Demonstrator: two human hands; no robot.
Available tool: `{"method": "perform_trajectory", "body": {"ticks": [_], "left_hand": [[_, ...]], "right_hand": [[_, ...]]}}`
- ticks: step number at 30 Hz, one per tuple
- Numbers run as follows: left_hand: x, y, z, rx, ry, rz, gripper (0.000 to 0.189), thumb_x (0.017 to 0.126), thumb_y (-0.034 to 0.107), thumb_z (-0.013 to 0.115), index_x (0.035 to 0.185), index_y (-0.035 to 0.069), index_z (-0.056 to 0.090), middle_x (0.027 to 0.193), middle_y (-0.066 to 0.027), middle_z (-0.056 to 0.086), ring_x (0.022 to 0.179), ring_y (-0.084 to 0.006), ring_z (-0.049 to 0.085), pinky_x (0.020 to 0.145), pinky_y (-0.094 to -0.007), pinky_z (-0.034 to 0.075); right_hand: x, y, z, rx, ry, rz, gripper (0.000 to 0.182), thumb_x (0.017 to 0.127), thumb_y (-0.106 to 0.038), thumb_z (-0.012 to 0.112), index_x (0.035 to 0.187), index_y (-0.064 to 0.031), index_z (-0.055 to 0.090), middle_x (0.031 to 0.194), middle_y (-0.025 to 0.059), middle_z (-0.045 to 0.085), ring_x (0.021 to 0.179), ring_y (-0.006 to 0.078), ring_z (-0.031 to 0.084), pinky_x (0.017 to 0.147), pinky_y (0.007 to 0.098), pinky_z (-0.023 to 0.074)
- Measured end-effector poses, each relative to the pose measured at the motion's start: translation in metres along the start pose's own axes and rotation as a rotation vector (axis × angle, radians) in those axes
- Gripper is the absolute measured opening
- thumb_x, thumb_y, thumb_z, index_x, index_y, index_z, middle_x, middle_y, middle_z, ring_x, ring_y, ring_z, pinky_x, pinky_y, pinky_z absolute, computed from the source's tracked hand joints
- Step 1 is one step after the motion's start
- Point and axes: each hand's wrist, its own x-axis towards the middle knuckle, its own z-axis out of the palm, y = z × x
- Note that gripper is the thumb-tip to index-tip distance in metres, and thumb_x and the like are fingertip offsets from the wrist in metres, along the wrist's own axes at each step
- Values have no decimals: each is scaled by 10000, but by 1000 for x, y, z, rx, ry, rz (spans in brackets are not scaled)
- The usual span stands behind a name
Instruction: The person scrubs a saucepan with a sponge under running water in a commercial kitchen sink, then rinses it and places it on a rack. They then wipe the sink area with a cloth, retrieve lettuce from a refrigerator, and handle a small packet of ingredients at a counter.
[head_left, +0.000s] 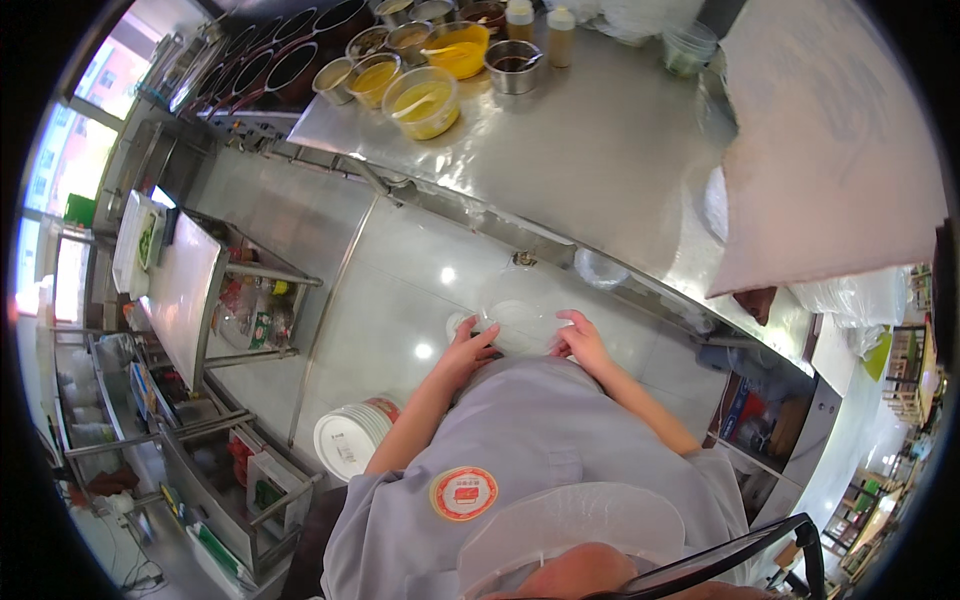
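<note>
Between my two hands, in front of my waist, is a clear, thin plastic item (519, 315), perhaps a bag or a lid; its outline is hard to tell against the pale floor. My left hand (474, 346) is at its left edge with the thumb and fingers curved towards it. At its right edge is my right hand (581, 339), index finger bent and thumb near the other fingers. Both hands are low, on the near side of the stainless steel counter (570, 165), and do not touch it.
Tubs of yellow sauce (421, 103), a steel pot of dark sauce (513, 66) and squeeze bottles (560, 36) stand on the counter's far side. A large cardboard sheet (832, 150) covers its right part. White buckets (346, 444) stand on the floor at left, near a steel table (184, 285).
</note>
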Motion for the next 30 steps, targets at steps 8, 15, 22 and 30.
{"method": "perform_trajectory", "body": {"ticks": [8,15,22,30], "left_hand": [[42,34,-99,55,-28,-104,1037,742,520,744,1504,168,135,1371,-166,422,1186,-305,451,899,-382,446],[94,20,-241,-35,204,-159,1100,676,532,770,1495,155,141,1340,-212,442,1135,-324,477,883,-388,445],[83,3,-304,-495,529,-118,1080,713,533,753,1497,157,113,1406,-241,343,1183,-364,441,924,-434,423],[222,-89,-312,-751,431,-112,1087,743,537,731,1512,173,54,1491,-241,204,1237,-379,400,946,-436,428]], "right_hand": [[59,4,80,-38,10,105,396,937,-182,441,1301,-27,444,898,154,656,668,206,649,589,306,512],[145,55,157,-517,-133,213,429,973,-357,505,1269,-47,497,913,110,666,721,186,645,633,313,513],[183,54,138,-1205,-445,150,424,820,-225,672,1190,-43,575,954,144,655,882,301,637,781,382,512],[360,127,52,-1618,-361,95,403,813,-233,656,1160,-38,597,1081,192,630,1021,372,599,883,434,479]]}}
